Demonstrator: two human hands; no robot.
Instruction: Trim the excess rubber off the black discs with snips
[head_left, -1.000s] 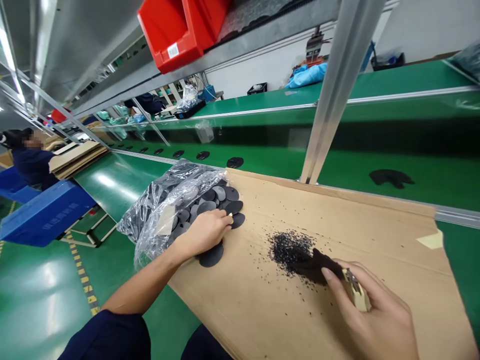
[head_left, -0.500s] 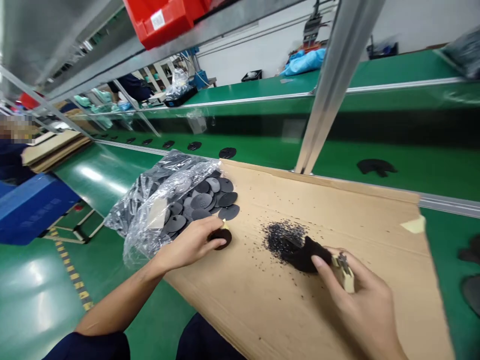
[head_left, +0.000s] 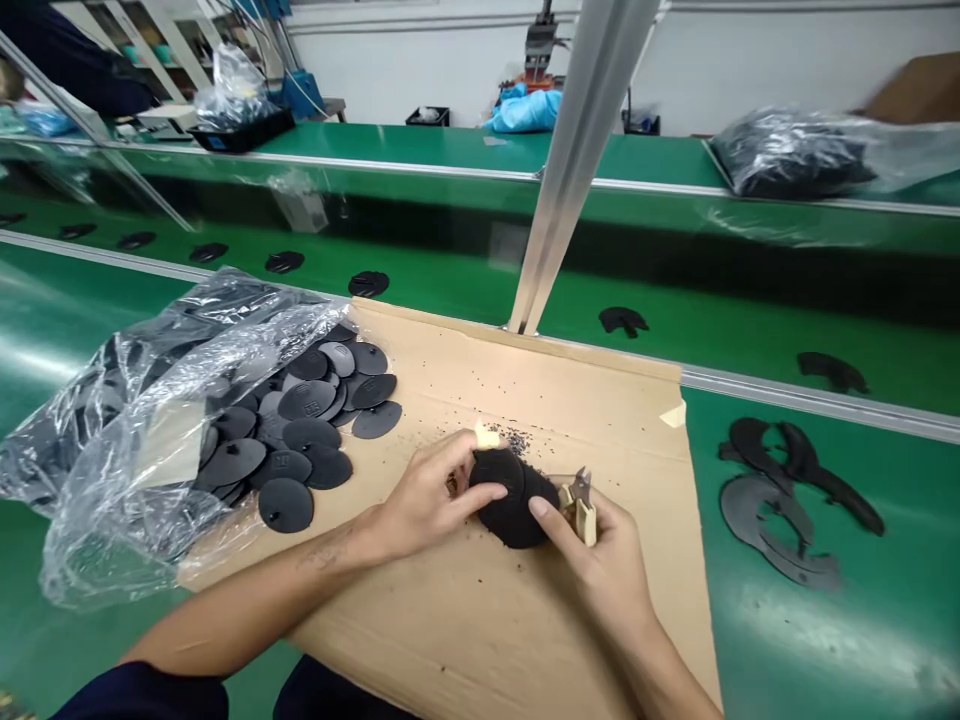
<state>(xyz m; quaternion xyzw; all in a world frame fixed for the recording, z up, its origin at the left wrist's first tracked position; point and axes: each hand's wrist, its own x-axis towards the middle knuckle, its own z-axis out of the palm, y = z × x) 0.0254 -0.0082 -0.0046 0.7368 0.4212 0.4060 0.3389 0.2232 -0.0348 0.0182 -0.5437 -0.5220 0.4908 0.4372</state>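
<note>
My left hand is closed on a round black disc, with thumb across its face and something pale yellow at the index fingertip. The disc overlaps a larger black plastic piece. My right hand pinches that larger piece between thumb and fingers. Small metal cutters stick up from the same hand, their grip mostly hidden; pale yellow shows beside them. Both pieces are held just above the cardboard sheet, and they partly cover a pile of black crumbs.
At left, a clear plastic bag spills several black discs onto the cardboard. Curved black parts lie on the green table at right. Behind, black parts sit along a green conveyor, and a metal post rises at the cardboard's far edge.
My left hand has carried its disc rightward from beside the bag to the piece in my right hand; they now overlap. The view has swung right, showing more curved parts.
</note>
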